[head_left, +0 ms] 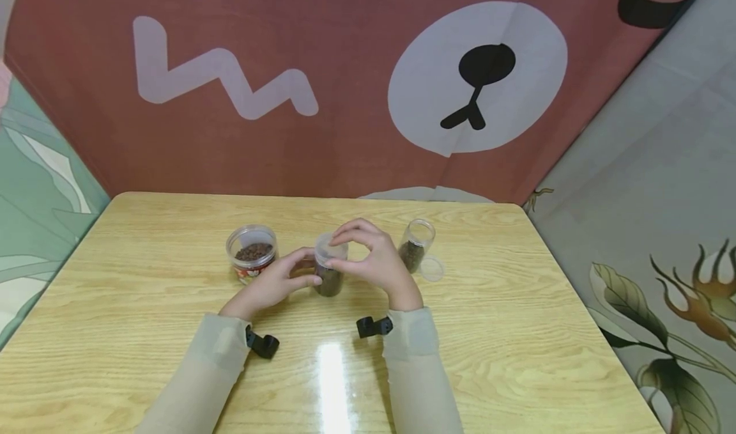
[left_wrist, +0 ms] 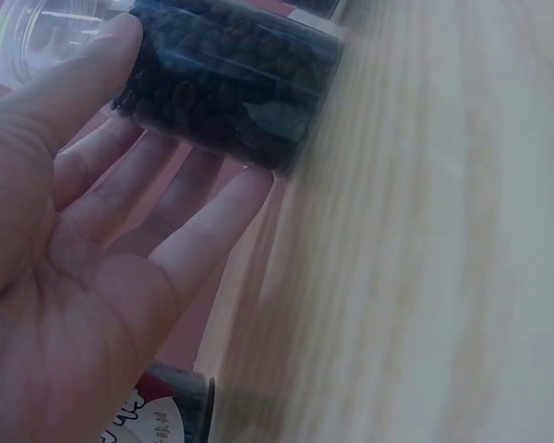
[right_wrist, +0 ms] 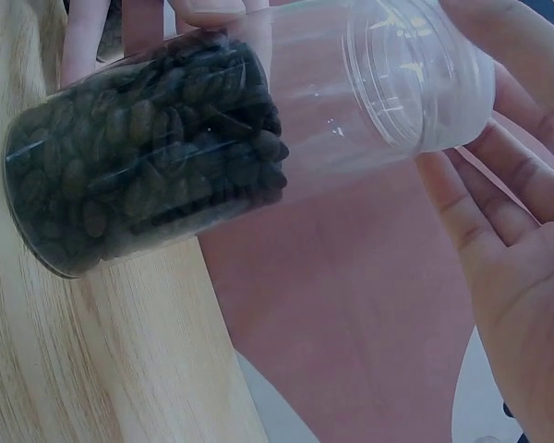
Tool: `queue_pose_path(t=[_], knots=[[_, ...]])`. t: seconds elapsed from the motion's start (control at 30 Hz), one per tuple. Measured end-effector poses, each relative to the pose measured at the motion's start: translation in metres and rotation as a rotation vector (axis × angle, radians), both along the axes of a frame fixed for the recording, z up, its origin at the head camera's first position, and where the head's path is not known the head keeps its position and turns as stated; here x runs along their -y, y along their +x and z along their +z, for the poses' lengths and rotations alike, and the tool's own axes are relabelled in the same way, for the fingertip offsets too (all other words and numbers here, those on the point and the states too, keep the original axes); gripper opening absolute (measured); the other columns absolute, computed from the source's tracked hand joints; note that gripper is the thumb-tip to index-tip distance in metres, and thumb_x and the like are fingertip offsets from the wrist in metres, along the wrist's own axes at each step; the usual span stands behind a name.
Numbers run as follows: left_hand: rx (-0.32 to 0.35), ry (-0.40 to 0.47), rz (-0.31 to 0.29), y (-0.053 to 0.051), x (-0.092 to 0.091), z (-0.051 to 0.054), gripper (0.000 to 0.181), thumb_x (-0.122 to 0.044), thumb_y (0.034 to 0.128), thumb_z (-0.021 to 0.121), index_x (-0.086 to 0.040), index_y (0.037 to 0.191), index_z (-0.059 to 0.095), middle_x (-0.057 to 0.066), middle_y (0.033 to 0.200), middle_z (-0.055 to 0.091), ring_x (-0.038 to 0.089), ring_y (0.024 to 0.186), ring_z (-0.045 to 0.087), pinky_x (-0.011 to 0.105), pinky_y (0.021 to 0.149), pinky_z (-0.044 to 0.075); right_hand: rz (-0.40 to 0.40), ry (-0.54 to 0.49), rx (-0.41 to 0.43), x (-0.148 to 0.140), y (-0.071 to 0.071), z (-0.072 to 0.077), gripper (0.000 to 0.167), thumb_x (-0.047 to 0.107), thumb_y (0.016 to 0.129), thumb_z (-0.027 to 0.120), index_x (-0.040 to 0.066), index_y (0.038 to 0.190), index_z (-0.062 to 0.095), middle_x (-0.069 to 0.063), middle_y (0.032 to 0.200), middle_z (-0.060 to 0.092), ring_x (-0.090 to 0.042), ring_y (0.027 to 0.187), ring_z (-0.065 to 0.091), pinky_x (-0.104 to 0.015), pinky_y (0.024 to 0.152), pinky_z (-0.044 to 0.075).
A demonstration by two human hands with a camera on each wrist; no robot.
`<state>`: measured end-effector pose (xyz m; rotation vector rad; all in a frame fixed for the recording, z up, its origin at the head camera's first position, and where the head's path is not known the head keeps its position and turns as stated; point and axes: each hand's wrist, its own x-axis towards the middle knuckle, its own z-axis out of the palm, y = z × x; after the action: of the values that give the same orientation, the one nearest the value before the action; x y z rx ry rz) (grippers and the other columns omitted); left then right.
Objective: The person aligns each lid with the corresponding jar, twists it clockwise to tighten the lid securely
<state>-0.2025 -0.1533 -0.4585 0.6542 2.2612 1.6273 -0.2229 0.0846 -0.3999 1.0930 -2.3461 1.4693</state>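
A clear plastic jar [head_left: 329, 285], partly filled with dark beans, stands upright on the table in the middle. My left hand [head_left: 275, 287] holds its body from the left; in the left wrist view the thumb lies on the near side of the jar [left_wrist: 231, 83] and the fingers reach behind it. At the top, my right hand [head_left: 375, 260] grips the translucent lid [right_wrist: 466, 97] between thumb and fingers. The lid sits on the jar's mouth; how tightly, I cannot tell. Through the wall, the beans [right_wrist: 138, 157] reach roughly halfway up.
Right of the hands stands a second clear jar [head_left: 412, 255] with dark contents and an uncovered mouth. A loose translucent lid [head_left: 432, 269] lies beside it. On the left is a wide tub [head_left: 248, 273] of brown pieces with a red label. Wooden table [head_left: 506, 332] meets a fabric backdrop behind.
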Motion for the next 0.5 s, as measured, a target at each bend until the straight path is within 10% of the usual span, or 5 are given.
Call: queue_pose_path(t=[0.5], knots=[[-0.015, -0.016, 0.011, 0.0002, 0.0002, -0.0002, 0.058, -0.027, 0.1, 0.066, -0.012, 0.151, 0.044, 0.01, 0.15, 0.05, 0.036, 0.139, 0.046, 0.055, 0.11, 0.044, 0.016, 0.012, 0.031, -0.0045, -0.003, -0.0045, 0.028, 0.012, 0.08, 0.088, 0.004, 0.104, 0.077, -0.002, 0.113, 0.066, -0.019, 0.109, 0.062, -0.038, 0.101, 0.051]])
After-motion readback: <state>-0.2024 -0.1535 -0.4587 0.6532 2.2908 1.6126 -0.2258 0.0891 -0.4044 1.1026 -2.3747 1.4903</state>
